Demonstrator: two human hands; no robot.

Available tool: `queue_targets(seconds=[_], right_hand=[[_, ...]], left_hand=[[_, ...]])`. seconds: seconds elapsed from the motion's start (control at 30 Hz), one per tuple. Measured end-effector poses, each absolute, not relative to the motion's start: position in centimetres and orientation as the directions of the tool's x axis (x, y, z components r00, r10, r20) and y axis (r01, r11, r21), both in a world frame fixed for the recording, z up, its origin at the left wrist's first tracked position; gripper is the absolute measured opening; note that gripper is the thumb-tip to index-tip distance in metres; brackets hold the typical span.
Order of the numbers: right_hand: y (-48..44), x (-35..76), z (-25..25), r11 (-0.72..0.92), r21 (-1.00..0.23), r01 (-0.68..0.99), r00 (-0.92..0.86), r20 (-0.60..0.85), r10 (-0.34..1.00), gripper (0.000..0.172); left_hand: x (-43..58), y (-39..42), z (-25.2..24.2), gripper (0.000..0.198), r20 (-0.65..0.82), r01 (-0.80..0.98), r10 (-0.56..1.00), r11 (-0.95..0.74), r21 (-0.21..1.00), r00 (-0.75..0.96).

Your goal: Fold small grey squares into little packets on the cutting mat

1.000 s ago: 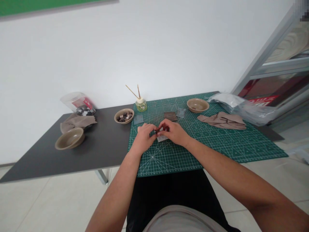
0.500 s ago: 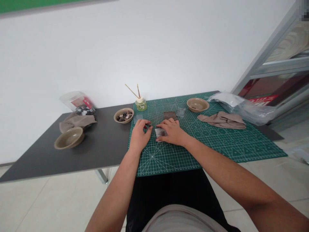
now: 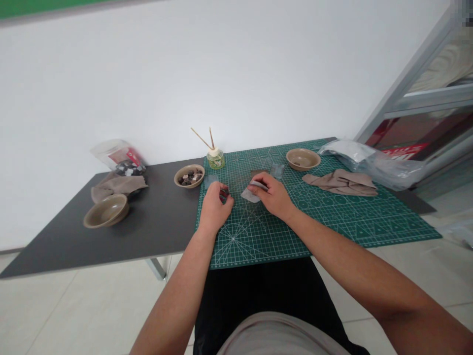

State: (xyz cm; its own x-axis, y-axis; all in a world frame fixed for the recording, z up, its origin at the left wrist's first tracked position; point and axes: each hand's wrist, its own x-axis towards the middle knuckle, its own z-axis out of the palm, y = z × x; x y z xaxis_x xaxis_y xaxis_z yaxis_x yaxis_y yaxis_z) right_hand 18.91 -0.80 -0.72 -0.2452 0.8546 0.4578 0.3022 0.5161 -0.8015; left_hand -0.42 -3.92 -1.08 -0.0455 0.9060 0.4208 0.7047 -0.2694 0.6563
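Note:
Both my hands work over the green cutting mat (image 3: 332, 217). My right hand (image 3: 273, 195) is closed on a small grey fabric patch (image 3: 249, 195), lifting its near edge off the mat. My left hand (image 3: 214, 209) is pinched shut on a tiny dark piece I cannot make out. Other small patches lie just behind the hands: a grey one (image 3: 210, 180), a brown one partly hidden by my right hand, and a grey one (image 3: 277, 170). A tan bowl of dark and white buttons (image 3: 189, 176) stands left of the mat.
A reed diffuser bottle (image 3: 215, 159) stands at the mat's far edge. One tan bowl (image 3: 303, 159) sits far right on the mat, another (image 3: 106, 211) on the dark table (image 3: 148, 231). Folded beige cloths (image 3: 342, 182) (image 3: 116, 185), a clear plastic jar (image 3: 118, 157) and a plastic bag (image 3: 369, 160) lie around.
The hands were pinched together over one spot; they have parted. My right hand has moved right and back, raising the grey patch, while my left hand has drawn left with its pinch.

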Motion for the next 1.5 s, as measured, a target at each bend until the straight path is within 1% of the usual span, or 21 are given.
queue_targets(seconds=[0.07, 0.17, 0.23, 0.4, 0.57, 0.67, 0.8, 0.93, 1.07, 1.17, 1.23, 1.3, 1.4, 1.5], right_hand=[[-0.7, 18.9, -0.8, 0.511, -0.802, 0.310, -0.257, 0.447, 0.857, 0.015], [-0.7, 18.9, -0.9, 0.494, -0.760, 0.423, -0.340, 0.373, 0.864, 0.012], [-0.7, 19.0, -0.8, 0.472, -0.736, 0.485, -0.342, 0.337, 0.877, 0.009], [-0.9, 19.2, -0.6, 0.469, -0.779, 0.415, -0.244, 0.401, 0.883, 0.009], [-0.9, 19.1, -0.5, 0.502, -0.727, 0.468, -0.351, 0.368, 0.861, 0.006], [-0.9, 19.0, -0.5, 0.499, -0.708, 0.499, -0.316, 0.388, 0.866, 0.007], [-0.9, 19.0, -0.7, 0.503, -0.686, 0.525, -0.322, 0.387, 0.864, 0.010], [-0.9, 19.0, -0.8, 0.508, -0.668, 0.544, -0.232, 0.462, 0.856, 0.012], [-0.9, 19.1, -0.8, 0.561, -0.629, 0.538, -0.347, 0.441, 0.827, 0.013], [-1.0, 19.0, -0.9, 0.606, -0.614, 0.505, -0.361, 0.487, 0.795, 0.018], [-1.1, 18.9, -1.2, 0.657, -0.588, 0.472, -0.383, 0.534, 0.754, 0.025], [-1.1, 18.7, -1.5, 0.716, -0.540, 0.442, -0.445, 0.561, 0.698, 0.033], [-1.0, 18.6, -1.8, 0.776, -0.477, 0.413, -0.551, 0.548, 0.630, 0.042], [-1.0, 18.6, -1.7, 0.807, -0.442, 0.393, -0.616, 0.524, 0.587, 0.045]], left_hand=[[-0.5, -3.9, -1.0, 0.019, 0.420, 0.694, 0.906, -0.269, 0.668, -0.054], [-0.6, -3.9, -0.9, 0.020, 0.438, 0.689, 0.898, -0.300, 0.660, -0.029], [-0.7, -3.8, -0.9, 0.020, 0.450, 0.699, 0.893, -0.313, 0.643, -0.015], [-0.6, -3.8, -0.9, 0.015, 0.419, 0.714, 0.907, -0.268, 0.647, -0.039], [-0.7, -3.7, -1.1, 0.015, 0.371, 0.707, 0.927, -0.225, 0.671, -0.056], [-0.8, -3.6, -1.2, 0.015, 0.355, 0.692, 0.933, -0.218, 0.688, -0.058], [-0.8, -3.7, -1.1, 0.006, 0.365, 0.711, 0.930, -0.231, 0.664, -0.038], [-0.8, -3.7, -1.1, 0.004, 0.357, 0.709, 0.934, -0.229, 0.668, -0.035], [-0.9, -3.7, -1.2, 0.003, 0.354, 0.714, 0.935, -0.238, 0.658, -0.015], [-0.8, -3.7, -1.2, 0.004, 0.370, 0.696, 0.928, -0.286, 0.658, 0.032], [-0.7, -3.8, -1.2, 0.004, 0.379, 0.675, 0.922, -0.331, 0.659, 0.082], [-0.5, -4.0, -1.0, 0.004, 0.384, 0.688, 0.915, -0.356, 0.632, 0.121], [-0.3, -4.3, -0.8, 0.006, 0.381, 0.715, 0.916, -0.352, 0.604, 0.128], [-0.1, -4.6, -0.6, 0.010, 0.363, 0.692, 0.928, -0.317, 0.648, 0.085]])
